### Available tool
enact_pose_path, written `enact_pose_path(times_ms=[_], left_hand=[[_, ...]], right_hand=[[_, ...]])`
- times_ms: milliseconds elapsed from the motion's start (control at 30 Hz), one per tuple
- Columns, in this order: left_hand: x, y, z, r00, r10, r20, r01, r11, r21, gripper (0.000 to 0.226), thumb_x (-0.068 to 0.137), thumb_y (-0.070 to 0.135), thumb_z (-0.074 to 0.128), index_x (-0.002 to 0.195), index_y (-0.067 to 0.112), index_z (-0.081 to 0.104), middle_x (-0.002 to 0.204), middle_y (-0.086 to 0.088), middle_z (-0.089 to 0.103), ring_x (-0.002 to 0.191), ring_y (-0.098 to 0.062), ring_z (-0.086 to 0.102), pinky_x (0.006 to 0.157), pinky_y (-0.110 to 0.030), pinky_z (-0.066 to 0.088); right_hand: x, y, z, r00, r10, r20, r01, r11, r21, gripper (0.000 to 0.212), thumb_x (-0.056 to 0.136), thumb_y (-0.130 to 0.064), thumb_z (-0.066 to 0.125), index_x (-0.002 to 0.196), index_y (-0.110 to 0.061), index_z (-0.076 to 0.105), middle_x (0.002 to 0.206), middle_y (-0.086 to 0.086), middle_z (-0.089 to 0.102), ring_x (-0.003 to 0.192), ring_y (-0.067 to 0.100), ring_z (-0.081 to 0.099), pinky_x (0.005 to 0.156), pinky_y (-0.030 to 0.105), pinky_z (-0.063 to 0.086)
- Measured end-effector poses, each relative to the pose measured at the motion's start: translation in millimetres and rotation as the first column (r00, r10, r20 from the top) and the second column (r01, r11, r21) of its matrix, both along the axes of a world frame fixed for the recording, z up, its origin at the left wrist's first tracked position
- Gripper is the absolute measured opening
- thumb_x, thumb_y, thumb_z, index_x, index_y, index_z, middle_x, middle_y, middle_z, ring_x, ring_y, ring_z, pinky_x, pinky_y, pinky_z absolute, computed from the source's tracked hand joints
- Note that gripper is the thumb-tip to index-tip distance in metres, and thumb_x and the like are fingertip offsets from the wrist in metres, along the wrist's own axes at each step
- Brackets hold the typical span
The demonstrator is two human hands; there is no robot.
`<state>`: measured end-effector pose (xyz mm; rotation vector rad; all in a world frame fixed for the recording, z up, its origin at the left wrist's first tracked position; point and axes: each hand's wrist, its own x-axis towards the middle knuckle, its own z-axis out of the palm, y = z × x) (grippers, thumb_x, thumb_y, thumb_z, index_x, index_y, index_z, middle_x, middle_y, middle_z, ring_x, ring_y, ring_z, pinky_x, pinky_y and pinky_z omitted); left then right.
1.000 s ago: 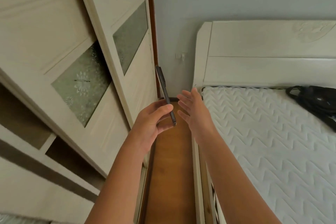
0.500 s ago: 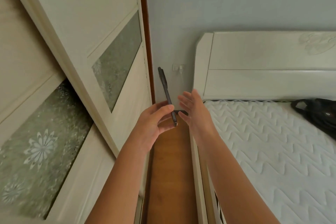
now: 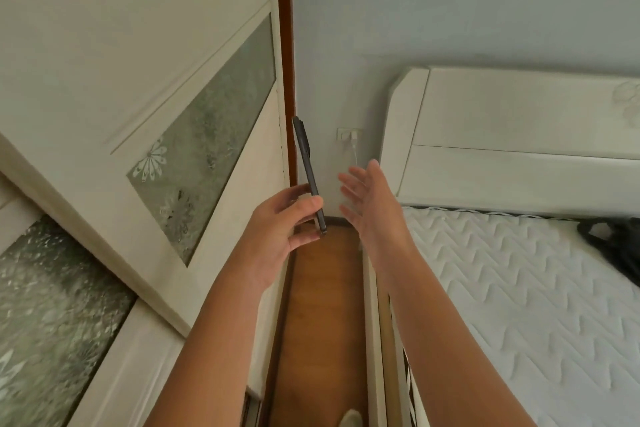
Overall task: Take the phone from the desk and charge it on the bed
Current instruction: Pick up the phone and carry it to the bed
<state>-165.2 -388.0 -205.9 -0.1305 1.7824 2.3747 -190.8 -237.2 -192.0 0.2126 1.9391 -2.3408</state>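
Your left hand (image 3: 277, 229) pinches the slim dark phone (image 3: 309, 174) edge-on; your right hand (image 3: 372, 208) is spread, empty, beside the quilted mattress (image 3: 519, 288).

My left hand (image 3: 277, 229) pinches the phone (image 3: 309, 173) by its lower end, thumb on one face. It is dark, slim, seen edge-on, standing nearly upright and leaning slightly left at the top. The bed (image 3: 519, 288), with its white quilted mattress, lies to its right.

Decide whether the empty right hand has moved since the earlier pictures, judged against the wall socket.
Yes. The right hand has closed in on the wall socket, nearing the white cable hanging from it.
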Motion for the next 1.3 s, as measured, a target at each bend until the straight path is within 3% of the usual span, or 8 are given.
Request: enact_pose_path(times_ms=[267,500,667,800,933,1067,1200,1300], left_hand=[[-62,52,16,1.0,0.007,-0.008,-0.008,0.998,-0.068,0.062,0.072,0.04,0.074,0.128,0.014,0.062,0.128,-0.015,0.063,0.12,-0.032,0.061,0.096,-0.055,0.054],[-103,102,14,0.999,-0.025,-0.038,0.023,0.998,-0.056,0.064,0.065,0.049,0.076,0.122,0.022,0.065,0.128,-0.011,0.064,0.119,-0.029,0.062,0.095,-0.053,0.055],[-138,139,13,0.996,-0.085,-0.028,0.086,0.996,0.018,0.018,0.072,0.039,0.077,0.089,0.034,0.078,0.106,-0.003,0.074,0.108,-0.021,0.07,0.081,-0.043,0.061],[-168,169,14,0.982,-0.188,-0.025,0.189,0.98,0.064,0.007,0.079,0.032,0.075,0.084,0.03,0.079,0.094,-0.002,0.076,0.1,-0.017,0.073,0.081,-0.044,0.061],[-201,196,19,0.956,-0.291,-0.033,0.293,0.953,0.075,0.019,0.08,0.029,0.076,0.095,0.017,0.074,0.099,-0.011,0.073,0.101,-0.025,0.072,0.084,-0.048,0.06],[-245,222,26,0.913,-0.403,-0.057,0.407,0.91,0.083,0.018,0.071,0.028,0.08,0.086,0.019,0.079,0.094,-0.011,0.073,0.094,-0.023,0.071,0.078,-0.044,0.06],[-292,247,27,0.868,-0.49,-0.079,0.495,0.867,0.066,0.053,0.063,0.031,0.085,0.109,0.007,0.07,0.099,-0.012,0.071,0.095,-0.023,0.07,0.077,-0.044,0.06],[-324,263,16,0.823,-0.561,-0.089,0.563,0.827,-0.012,0.059,0.066,0.033,0.084,0.118,0.01,0.068,0.106,-0.008,0.075,0.101,-0.024,0.071,0.078,-0.043,0.06]], right_hand=[[-63,42,17,1.0,0.011,-0.016,-0.011,1.0,-0.013,0.06,0.094,-0.058,0.03,0.141,-0.022,0.041,0.139,-0.003,0.051,0.128,0.016,0.046,0.109,0.044,0.034],[-89,103,29,0.996,-0.082,-0.014,0.082,0.996,-0.042,0.054,0.097,-0.052,0.032,0.139,-0.02,0.043,0.135,-0.002,0.054,0.125,0.015,0.048,0.105,0.038,0.038],[-104,145,38,0.989,-0.148,0.001,0.148,0.984,-0.095,0.053,0.098,-0.046,0.032,0.139,-0.014,0.043,0.136,0.001,0.054,0.125,0.017,0.049,0.106,0.039,0.037],[-116,172,37,0.981,-0.194,-0.002,0.193,0.978,-0.08,0.054,0.098,-0.047,0.031,0.14,-0.015,0.043,0.138,0.0,0.052,0.128,0.017,0.046,0.107,0.039,0.036],[-134,200,35,0.958,-0.286,0.015,0.287,0.954,-0.092,0.054,0.097,-0.048,0.033,0.138,-0.015,0.045,0.138,0.001,0.053,0.127,0.017,0.047,0.108,0.041,0.036],[-157,224,36,0.924,-0.384,0.004,0.382,0.919,-0.1,0.054,0.097,-0.05,0.035,0.136,-0.016,0.047,0.136,0.001,0.055,0.125,0.017,0.049,0.108,0.043,0.037],[-186,244,37,0.875,-0.483,0.009,0.482,0.87,-0.102,0.053,0.097,-0.049,0.035,0.136,-0.015,0.048,0.136,0.002,0.055,0.125,0.018,0.049,0.108,0.043,0.037],[-213,253,34,0.843,-0.537,0.018,0.536,0.839,-0.095,0.053,0.097,-0.048,0.034,0.136,-0.015,0.048,0.136,0.002,0.054,0.126,0.018,0.048,0.108,0.043,0.037]])
